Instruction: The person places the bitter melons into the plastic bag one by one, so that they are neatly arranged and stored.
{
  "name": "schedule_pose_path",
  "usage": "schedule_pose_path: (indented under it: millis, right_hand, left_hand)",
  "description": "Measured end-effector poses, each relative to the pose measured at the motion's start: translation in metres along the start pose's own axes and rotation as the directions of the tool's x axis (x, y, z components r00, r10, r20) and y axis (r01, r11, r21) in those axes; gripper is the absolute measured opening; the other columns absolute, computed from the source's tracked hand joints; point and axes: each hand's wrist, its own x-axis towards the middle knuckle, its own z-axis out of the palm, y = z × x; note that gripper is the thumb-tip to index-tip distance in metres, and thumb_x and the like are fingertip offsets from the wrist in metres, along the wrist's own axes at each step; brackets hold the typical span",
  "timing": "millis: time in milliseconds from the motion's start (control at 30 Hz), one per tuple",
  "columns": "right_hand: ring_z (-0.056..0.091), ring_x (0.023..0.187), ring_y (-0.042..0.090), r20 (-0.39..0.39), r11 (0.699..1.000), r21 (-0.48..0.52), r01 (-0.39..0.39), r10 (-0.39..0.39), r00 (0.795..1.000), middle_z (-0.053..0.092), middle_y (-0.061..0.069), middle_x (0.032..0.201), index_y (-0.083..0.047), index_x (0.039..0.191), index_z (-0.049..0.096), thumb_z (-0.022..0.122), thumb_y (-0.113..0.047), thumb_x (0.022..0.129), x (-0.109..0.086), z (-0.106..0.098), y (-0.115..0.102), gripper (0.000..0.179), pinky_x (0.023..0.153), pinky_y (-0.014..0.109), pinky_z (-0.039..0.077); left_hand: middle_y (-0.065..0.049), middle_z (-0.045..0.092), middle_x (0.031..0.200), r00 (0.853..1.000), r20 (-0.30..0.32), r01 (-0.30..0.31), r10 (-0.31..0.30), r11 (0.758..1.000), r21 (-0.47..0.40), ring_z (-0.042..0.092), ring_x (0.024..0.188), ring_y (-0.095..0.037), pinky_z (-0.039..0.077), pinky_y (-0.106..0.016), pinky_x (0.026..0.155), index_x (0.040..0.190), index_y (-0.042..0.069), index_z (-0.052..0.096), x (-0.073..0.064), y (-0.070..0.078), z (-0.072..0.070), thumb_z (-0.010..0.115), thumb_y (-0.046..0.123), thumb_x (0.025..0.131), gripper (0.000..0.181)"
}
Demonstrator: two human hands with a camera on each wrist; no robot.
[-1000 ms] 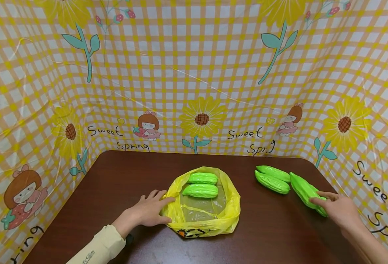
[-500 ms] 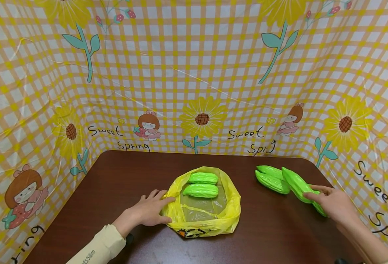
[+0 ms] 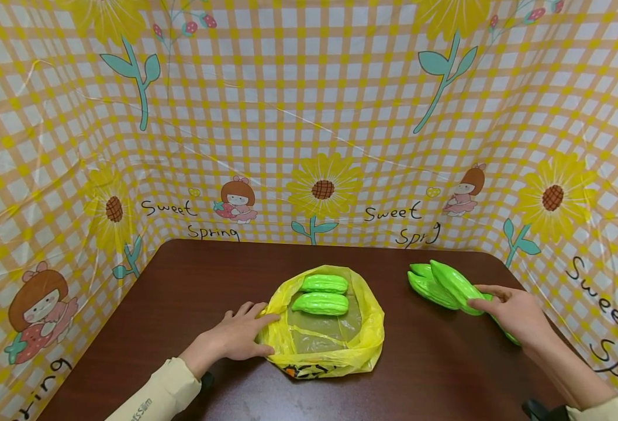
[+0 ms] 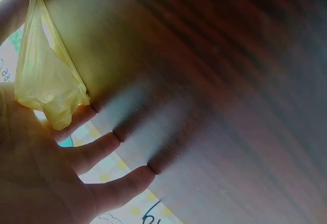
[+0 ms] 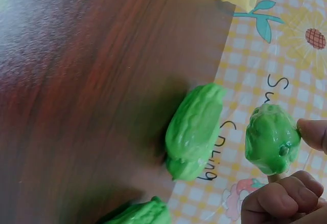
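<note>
My right hand (image 3: pixel 516 313) pinches a green bitter melon (image 3: pixel 453 285) between thumb and fingers; in the right wrist view the held bitter melon (image 5: pixel 272 141) is up off the table, its stem end toward the camera. Beneath it in the head view, two more bitter melons (image 3: pixel 425 290) lie side by side, partly covered. Another bitter melon (image 3: pixel 510 334) is mostly hidden behind my right hand. My left hand (image 3: pixel 242 332) rests spread against the left side of a yellow plastic bag (image 3: pixel 373 327), fingertips on the table. Two bitter melons (image 3: pixel 323 285) lie inside the opened bag.
The dark brown wooden table (image 3: pixel 209 269) has rounded far corners. A checked cloth (image 3: pixel 324 117) with sunflowers stands as walls along its back and both sides. The bag's rim stands up around its wide mouth.
My right hand has lifted the bitter melon off the one beside it and carried it leftward, over the pair at the back right. The left hand and bag have stayed put.
</note>
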Motion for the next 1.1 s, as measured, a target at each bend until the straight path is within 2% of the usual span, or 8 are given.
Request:
schedule_pose_path:
  millis: [167, 333, 467, 567, 700, 867, 1000, 1100]
  right_hand:
    - [0.058, 0.092, 0.025, 0.012, 0.999, 0.026, 0.022, -0.022, 1.000, 0.065, 0.025, 0.110, 0.001, 0.145, 0.052, 0.067, -0.051, 0.094, 0.001, 0.005, -0.011, 0.075, 0.068, 0.032, 0.045]
    - [0.059, 0.109, 0.041, 0.014, 0.997, 0.032, 0.070, -0.071, 0.997, 0.053, 0.036, 0.137, 0.003, 0.145, 0.051, 0.068, -0.046, 0.095, 0.002, 0.010, -0.023, 0.072, 0.074, 0.036, 0.049]
    - [0.056, 0.081, 0.028, 0.021, 0.994, 0.053, 0.096, -0.097, 0.995, 0.057, 0.019, 0.078, 0.002, 0.144, 0.052, 0.070, -0.042, 0.095, 0.006, 0.013, -0.030, 0.068, 0.066, 0.032, 0.042]
    - [0.045, 0.071, 0.016, 0.021, 0.991, 0.050, 0.120, -0.121, 0.992, 0.045, 0.006, 0.069, 0.001, 0.143, 0.054, 0.071, -0.041, 0.094, 0.008, 0.016, -0.036, 0.066, 0.063, 0.032, 0.040]
    - [0.060, 0.092, 0.032, 0.027, 0.985, 0.033, 0.166, -0.167, 0.986, 0.065, 0.027, 0.107, -0.001, 0.141, 0.057, 0.072, -0.042, 0.093, 0.008, 0.019, -0.047, 0.065, 0.074, 0.038, 0.048]
    - [0.057, 0.109, 0.051, 0.043, 0.982, 0.048, 0.180, -0.183, 0.982, 0.066, 0.017, 0.087, -0.002, 0.141, 0.058, 0.073, -0.041, 0.092, 0.008, 0.023, -0.061, 0.064, 0.080, 0.046, 0.050]
    - [0.044, 0.059, 0.031, 0.041, 0.975, 0.094, 0.199, -0.204, 0.978, 0.033, -0.005, 0.057, -0.001, 0.139, 0.058, 0.075, -0.037, 0.091, 0.010, 0.027, -0.068, 0.063, 0.058, 0.038, 0.041]
    - [0.018, 0.050, 0.016, 0.038, 0.967, 0.127, 0.221, -0.227, 0.973, 0.022, -0.007, 0.060, -0.001, 0.138, 0.058, 0.076, -0.035, 0.090, 0.012, 0.030, -0.072, 0.061, 0.048, 0.035, 0.028]
  left_hand:
    - [-0.010, 0.027, 0.163, 1.000, -0.002, 0.001, -0.001, 1.000, 0.001, 0.028, 0.148, -0.039, 0.028, -0.071, 0.106, 0.154, 0.028, 0.043, 0.001, -0.001, 0.001, 0.067, 0.053, 0.093, 0.070]
    - [-0.010, 0.027, 0.164, 1.000, -0.001, 0.002, -0.002, 1.000, -0.005, 0.026, 0.149, -0.039, 0.027, -0.071, 0.107, 0.154, 0.029, 0.043, 0.001, -0.002, 0.001, 0.067, 0.054, 0.093, 0.070]
    - [-0.010, 0.026, 0.164, 1.000, 0.002, 0.003, -0.003, 1.000, -0.008, 0.025, 0.149, -0.039, 0.026, -0.072, 0.107, 0.154, 0.029, 0.043, 0.001, -0.003, 0.001, 0.066, 0.054, 0.093, 0.070]
    - [-0.010, 0.025, 0.165, 1.000, 0.004, 0.004, -0.004, 1.000, -0.011, 0.024, 0.150, -0.040, 0.026, -0.072, 0.108, 0.154, 0.029, 0.042, 0.001, -0.003, 0.001, 0.066, 0.054, 0.093, 0.070]
    - [-0.010, 0.025, 0.164, 1.000, 0.007, 0.003, -0.003, 1.000, -0.010, 0.024, 0.150, -0.040, 0.026, -0.072, 0.108, 0.154, 0.029, 0.042, 0.001, -0.002, 0.000, 0.066, 0.054, 0.093, 0.070]
    - [-0.010, 0.025, 0.165, 1.000, 0.014, 0.006, -0.006, 1.000, -0.014, 0.024, 0.150, -0.040, 0.025, -0.072, 0.108, 0.154, 0.029, 0.042, 0.000, -0.001, -0.001, 0.067, 0.053, 0.093, 0.070]
    - [-0.010, 0.025, 0.165, 1.000, 0.016, 0.009, -0.009, 1.000, -0.016, 0.024, 0.150, -0.039, 0.025, -0.072, 0.108, 0.154, 0.029, 0.042, 0.000, -0.001, -0.002, 0.067, 0.053, 0.093, 0.070]
    - [-0.010, 0.025, 0.164, 1.000, 0.015, 0.011, -0.010, 1.000, -0.019, 0.025, 0.150, -0.039, 0.025, -0.072, 0.108, 0.154, 0.029, 0.042, 0.000, -0.001, -0.002, 0.067, 0.053, 0.093, 0.070]
